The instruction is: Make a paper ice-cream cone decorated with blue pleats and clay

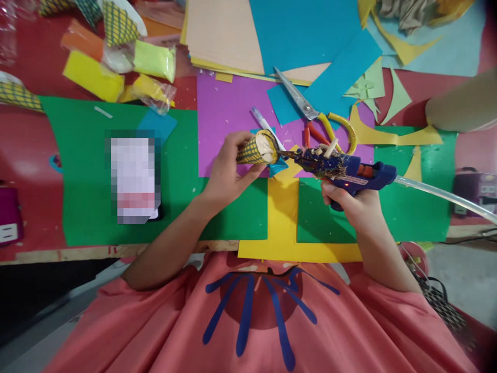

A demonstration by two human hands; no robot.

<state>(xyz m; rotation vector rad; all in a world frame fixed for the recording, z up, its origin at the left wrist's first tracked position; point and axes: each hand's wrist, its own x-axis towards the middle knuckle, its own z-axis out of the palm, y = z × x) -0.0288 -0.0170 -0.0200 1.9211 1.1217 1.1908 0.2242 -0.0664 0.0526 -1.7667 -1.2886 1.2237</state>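
My left hand (229, 173) is wrapped round a small paper cone (248, 152) with a yellow and dark green grid pattern. The cone lies tilted, its open end turned to the right, and pale cream filling (265, 147) shows inside. In my right hand (351, 199) is a blue hot glue gun (344, 168), its little light glowing red. Dried glue and scraps crust its front, and a clear glue stick (438, 190) runs out of its back. The nozzle tip (286, 154) is at the cone's rim; whether it touches I cannot tell.
Scissors (306, 106) with yellow and red handles lie open just beyond the glue gun, beside a white marker (264, 122). Green sheets (217, 217) and a purple sheet (221, 103) cover the table. A phone (134, 176) lies left; clay packets (93, 75) and grid-patterned cones (120, 23) stand behind it.
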